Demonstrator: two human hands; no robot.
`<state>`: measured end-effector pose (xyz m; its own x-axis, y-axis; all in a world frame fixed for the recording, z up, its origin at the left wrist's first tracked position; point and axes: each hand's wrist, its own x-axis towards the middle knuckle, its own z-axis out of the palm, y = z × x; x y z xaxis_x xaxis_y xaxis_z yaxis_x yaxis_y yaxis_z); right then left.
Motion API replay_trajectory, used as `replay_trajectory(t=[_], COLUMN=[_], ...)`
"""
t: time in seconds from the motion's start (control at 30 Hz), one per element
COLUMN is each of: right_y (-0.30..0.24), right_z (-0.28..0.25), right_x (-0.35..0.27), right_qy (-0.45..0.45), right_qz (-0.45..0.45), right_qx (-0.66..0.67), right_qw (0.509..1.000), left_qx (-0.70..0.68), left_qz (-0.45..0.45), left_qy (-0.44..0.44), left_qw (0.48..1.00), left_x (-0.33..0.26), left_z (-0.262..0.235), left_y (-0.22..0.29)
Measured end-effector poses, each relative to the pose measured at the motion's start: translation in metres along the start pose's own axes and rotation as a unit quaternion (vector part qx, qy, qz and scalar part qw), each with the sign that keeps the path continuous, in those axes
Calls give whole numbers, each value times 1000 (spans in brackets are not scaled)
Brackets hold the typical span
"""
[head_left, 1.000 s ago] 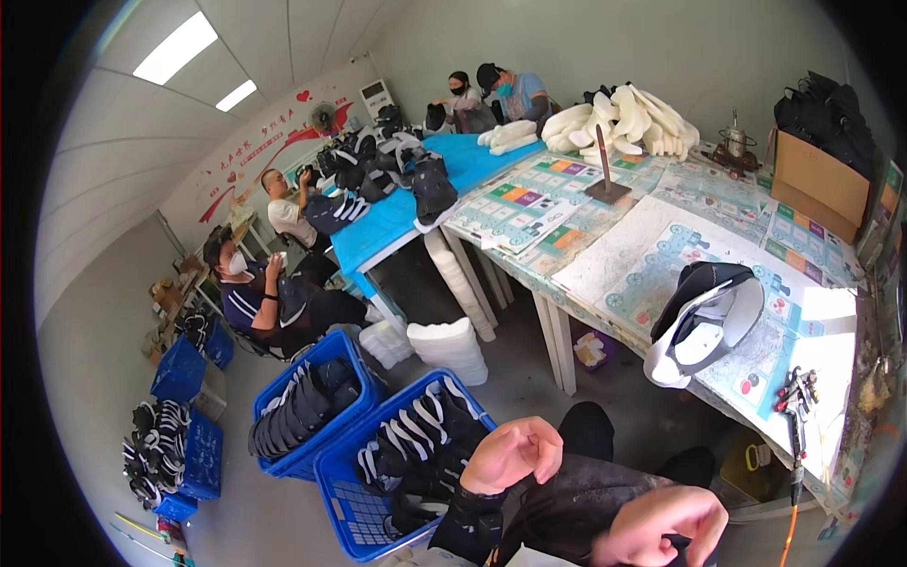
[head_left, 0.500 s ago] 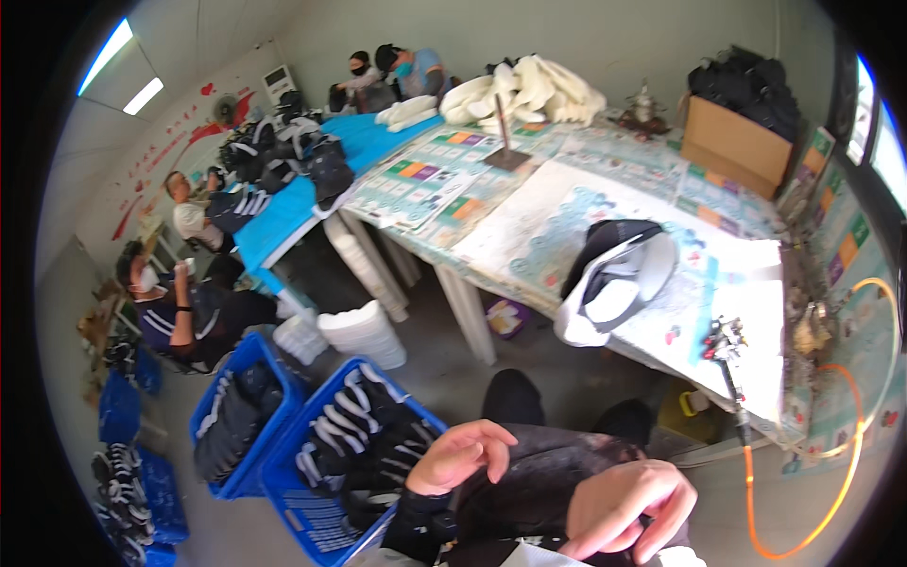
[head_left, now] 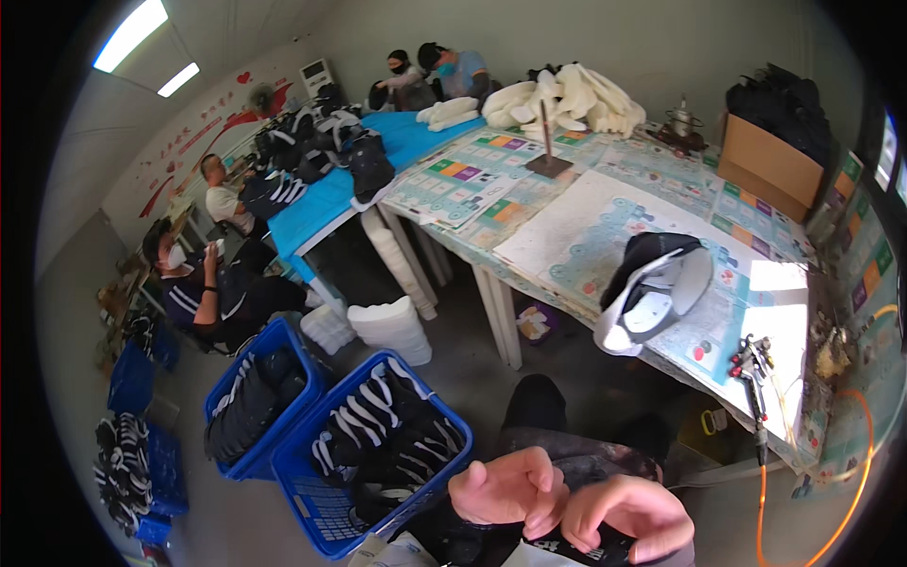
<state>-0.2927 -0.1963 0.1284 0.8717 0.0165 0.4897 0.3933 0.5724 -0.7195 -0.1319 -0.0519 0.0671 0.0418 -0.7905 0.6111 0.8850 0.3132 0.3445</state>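
My left hand is over my lap, palm partly turned up, its fingers loosely bent and its thumb apart; I see nothing in it. Close beside it, my right hand curls its fingers downward. Its fingertips meet at a dark piece with white marks, too hidden to name. A pale flat piece shows at the lower edge below the hands. Out on the table in front lies a black cap with a pale grey lining, its opening turned toward me and its rim over the table edge.
On the table's right stands a spray gun with an orange hose. Blue baskets of black-and-white caps stand at left. A metal post, white padded pieces and a cardboard box sit farther back. Several people work around a blue table.
My left hand has come right, close to my right hand, and its fingers have bent in. The view has shifted, so the table and baskets sit differently in the picture.
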Motion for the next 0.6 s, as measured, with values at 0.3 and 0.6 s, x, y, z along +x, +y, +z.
replay_trajectory(t=[0.3, 0.6], right_y=[22, 0], right_z=[5, -45], right_x=[48, 32], right_qy=[-28, -296], right_qz=[-175, -62], right_qx=[-711, 151], right_qw=[680, 941], left_qx=[215, 187], left_qz=[40, 48], left_qy=[224, 242], left_qw=[950, 951], left_x=[-14, -31], left_z=[-39, -55], left_y=[28, 25])
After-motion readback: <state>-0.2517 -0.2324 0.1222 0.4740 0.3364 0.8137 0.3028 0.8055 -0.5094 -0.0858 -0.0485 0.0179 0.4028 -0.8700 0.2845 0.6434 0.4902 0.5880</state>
